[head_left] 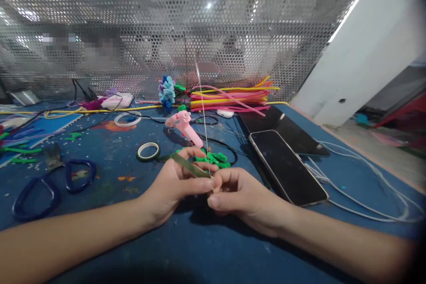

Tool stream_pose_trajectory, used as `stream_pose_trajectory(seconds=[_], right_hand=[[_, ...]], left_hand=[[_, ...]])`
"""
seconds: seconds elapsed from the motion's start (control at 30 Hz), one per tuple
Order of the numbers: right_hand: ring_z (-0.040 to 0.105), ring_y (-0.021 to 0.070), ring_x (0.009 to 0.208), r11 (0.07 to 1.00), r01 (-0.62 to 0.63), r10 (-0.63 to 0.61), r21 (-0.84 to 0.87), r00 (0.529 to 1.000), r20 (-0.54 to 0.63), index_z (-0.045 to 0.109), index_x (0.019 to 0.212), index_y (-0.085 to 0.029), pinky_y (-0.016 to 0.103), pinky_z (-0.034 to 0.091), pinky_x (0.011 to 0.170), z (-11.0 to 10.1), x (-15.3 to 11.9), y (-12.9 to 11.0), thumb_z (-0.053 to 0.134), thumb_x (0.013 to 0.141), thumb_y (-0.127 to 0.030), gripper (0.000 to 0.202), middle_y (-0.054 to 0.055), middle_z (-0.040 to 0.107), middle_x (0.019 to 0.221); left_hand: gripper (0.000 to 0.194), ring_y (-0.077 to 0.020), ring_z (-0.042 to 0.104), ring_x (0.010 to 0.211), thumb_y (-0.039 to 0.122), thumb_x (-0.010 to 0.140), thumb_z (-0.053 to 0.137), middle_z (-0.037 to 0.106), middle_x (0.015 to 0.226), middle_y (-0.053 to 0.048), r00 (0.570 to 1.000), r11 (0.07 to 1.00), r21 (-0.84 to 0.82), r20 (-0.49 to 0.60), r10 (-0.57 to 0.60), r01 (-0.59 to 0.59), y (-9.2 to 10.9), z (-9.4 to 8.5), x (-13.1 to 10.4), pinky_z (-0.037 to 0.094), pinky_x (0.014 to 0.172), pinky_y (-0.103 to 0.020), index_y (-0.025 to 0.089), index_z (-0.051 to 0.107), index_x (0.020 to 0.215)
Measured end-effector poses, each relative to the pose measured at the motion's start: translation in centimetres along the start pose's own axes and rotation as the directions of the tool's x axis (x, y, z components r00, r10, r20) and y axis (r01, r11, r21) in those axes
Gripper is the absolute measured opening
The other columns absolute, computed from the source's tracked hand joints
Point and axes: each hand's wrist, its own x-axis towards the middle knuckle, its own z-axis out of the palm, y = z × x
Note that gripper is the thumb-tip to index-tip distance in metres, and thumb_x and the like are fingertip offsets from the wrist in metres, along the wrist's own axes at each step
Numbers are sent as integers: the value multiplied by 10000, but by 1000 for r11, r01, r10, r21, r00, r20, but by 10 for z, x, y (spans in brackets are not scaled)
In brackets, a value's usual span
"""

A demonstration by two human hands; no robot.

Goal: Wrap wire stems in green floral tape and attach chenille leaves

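Both hands meet over the front middle of the blue table. My left hand (176, 182) pinches a strip of dark green floral tape (190, 166), which runs back over its fingers toward the tape roll (148, 151). Fingertips of my right hand (238, 191) are closed on the lower end of a thin straight wire (203, 115), where the tape meets it. The wire stands nearly upright, leaning a little left. Behind the hands lie green fuzzy pipe-cleaner pieces (218, 159), partly covered by the fingers, and a pink hot glue gun (185, 126).
At left lie blue-handled scissors (65, 182) and a white ring of tape (128, 119). A phone (288, 166) rests partly on a dark flat panel (266, 124) at right, beside white cables (372, 186). Pink and yellow pipe cleaners (229, 97) lie before the perforated metal screen (166, 22).
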Motion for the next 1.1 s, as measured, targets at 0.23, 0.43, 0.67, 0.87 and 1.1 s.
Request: stream_pose_trajectory(seconds=[0.23,0.43,0.67,0.87,1.1], right_hand=[[445,34,518,997,75,-66,-34,973,222,662,732,-119,178,326,493,-8,2,3,713,651,-403,300,-28,533,581],[464,30,528,999,27,-18,-43,982,188,696,684,-134,182,327,501,-11,4,2,735,637,-339,214,10,622,673],[431,29,448,1000,11,-10,-19,998,55,530,474,-127,180,293,458,-4,3,0,820,465,-208,301,-50,530,487],[410,26,474,997,26,-16,-75,992,127,550,540,-120,185,288,472,-4,2,-1,799,531,-271,292,-49,513,538],[481,36,563,1000,-2,-2,15,971,237,699,751,-129,194,350,543,-11,3,-1,686,704,-345,222,22,625,724]], left_hand=[[420,-57,556,509,120,581,738,651,783,11,1000,1000,-7,-2,-4,4,1,2,-2,443,527,-194,175,469,899],[428,-104,610,640,107,558,752,662,749,8,1000,1000,-21,-13,10,-10,1,1,-1,465,603,-213,171,483,885],[445,-119,615,701,138,567,765,674,725,8,999,1000,-13,-39,26,-26,-1,0,0,461,715,-256,175,487,912],[434,-112,614,663,150,608,749,671,696,5,999,999,-13,-30,34,-34,-2,-1,1,458,672,-235,180,455,925],[434,-148,627,736,136,627,735,671,646,6,998,999,-16,-34,48,-48,-1,-1,0,456,652,-239,193,441,941]])
